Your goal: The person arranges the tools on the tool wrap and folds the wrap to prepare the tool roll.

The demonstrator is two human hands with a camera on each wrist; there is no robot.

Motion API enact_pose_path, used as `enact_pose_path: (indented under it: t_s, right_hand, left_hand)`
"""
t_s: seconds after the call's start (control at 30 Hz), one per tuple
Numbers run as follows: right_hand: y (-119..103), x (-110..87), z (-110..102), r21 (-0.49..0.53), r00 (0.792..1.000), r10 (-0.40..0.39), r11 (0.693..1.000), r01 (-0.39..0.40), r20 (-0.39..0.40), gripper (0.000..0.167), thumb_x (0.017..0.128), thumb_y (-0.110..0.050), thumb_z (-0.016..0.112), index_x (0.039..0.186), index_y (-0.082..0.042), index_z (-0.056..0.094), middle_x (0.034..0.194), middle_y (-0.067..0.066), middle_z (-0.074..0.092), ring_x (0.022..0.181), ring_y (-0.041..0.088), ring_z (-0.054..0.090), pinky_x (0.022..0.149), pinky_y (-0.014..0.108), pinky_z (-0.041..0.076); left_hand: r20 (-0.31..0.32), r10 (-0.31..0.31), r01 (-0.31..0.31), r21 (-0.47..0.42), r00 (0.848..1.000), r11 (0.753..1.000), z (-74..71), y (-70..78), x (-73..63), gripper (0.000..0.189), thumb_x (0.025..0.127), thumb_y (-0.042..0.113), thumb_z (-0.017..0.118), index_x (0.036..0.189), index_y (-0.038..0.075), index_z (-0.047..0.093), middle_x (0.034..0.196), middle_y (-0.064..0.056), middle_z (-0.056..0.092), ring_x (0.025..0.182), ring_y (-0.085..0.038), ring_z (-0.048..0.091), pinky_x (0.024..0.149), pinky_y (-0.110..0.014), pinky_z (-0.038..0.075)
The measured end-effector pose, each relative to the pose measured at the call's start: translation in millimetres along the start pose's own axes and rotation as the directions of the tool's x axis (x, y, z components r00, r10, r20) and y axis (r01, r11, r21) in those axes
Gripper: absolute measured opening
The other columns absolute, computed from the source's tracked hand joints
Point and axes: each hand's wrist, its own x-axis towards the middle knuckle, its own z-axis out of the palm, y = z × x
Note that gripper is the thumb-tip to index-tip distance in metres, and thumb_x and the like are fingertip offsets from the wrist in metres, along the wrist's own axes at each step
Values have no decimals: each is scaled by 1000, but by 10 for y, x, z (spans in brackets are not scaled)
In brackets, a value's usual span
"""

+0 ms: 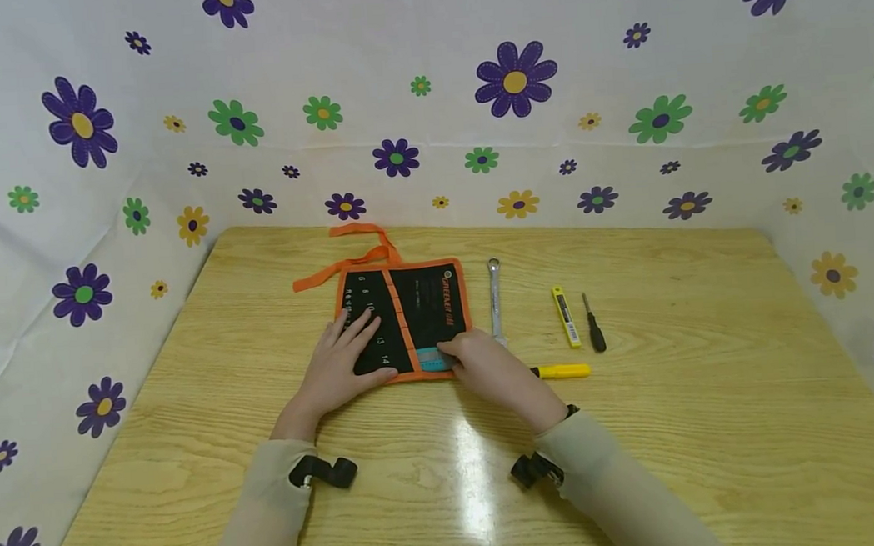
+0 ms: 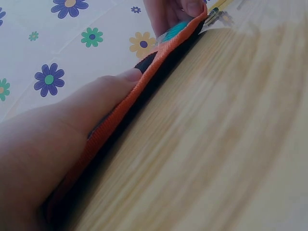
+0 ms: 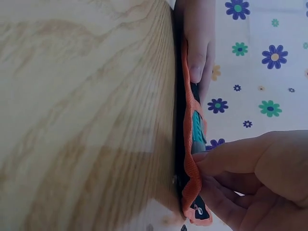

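Stretching left to right, the turquoise tool (image 1: 432, 360) is pinched by the right hand (image 1: 485, 365), left hand (image 1: 340, 359) splayed.

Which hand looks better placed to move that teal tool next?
Probably the right hand: it pinches the teal tool, while the left hand rests spread on the black pouch.

Left hand (image 1: 340, 358) flat, fingers (image 1: 366, 336) spread, right hand (image 1: 483, 364) pinching, both forearms (image 1: 260, 518) angled inward
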Motion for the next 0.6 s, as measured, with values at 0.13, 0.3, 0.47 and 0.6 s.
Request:
enact_pose_path:
  t_s: [0.13, 0.3, 0.47, 0.6]
  right_hand:
    - [11, 4, 10, 29, 999, 32, 999, -32, 20, 33, 89, 7, 60, 121, 2, 65, 106, 14, 66, 95, 23, 62, 76, 30, 54]
    - [44, 0, 13, 48, 999, 46, 998, -47, 23, 33, 88, 3, 64, 121, 2, 65, 96, 9, 61, 79, 15, 56, 62, 22, 49]
    - [83, -13, 14, 70, 999, 30, 997, -32, 34, 35, 88, 3, 63, 124, 2, 63, 94, 9, 60, 71, 12, 51, 54, 20, 42]
    - [118, -27, 24, 51, 1000, -12, 999, 11, 28, 35, 89, 1, 64, 124, 3, 62, 95, 9, 60, 73, 13, 53, 56, 19, 43]
  left_hand:
    - [1, -1, 1, 0, 1000, 1000, -6, 0, 3, 91, 81, 66, 60, 152, 19, 28, 158, -1, 18, 145, -31, -1, 116, -47, -2]
    - [6, -3, 3, 3, 1000, 1000, -9, -1, 13, 92, 81, 67, 60, 153, 19, 28, 158, -1, 18, 145, -31, -1, 116, -46, -2]
    - [9, -7, 6, 5, 1000, 1000, -11, -3, 10, 92, 81, 68, 59, 153, 20, 27, 158, 0, 17, 145, -30, -1, 116, -46, -2]
    - [12, -7, 7, 6, 1000, 1000, -18, 9, 6, 92, 81, 68, 59, 153, 20, 27, 158, 0, 17, 145, -31, -1, 116, -46, -2]
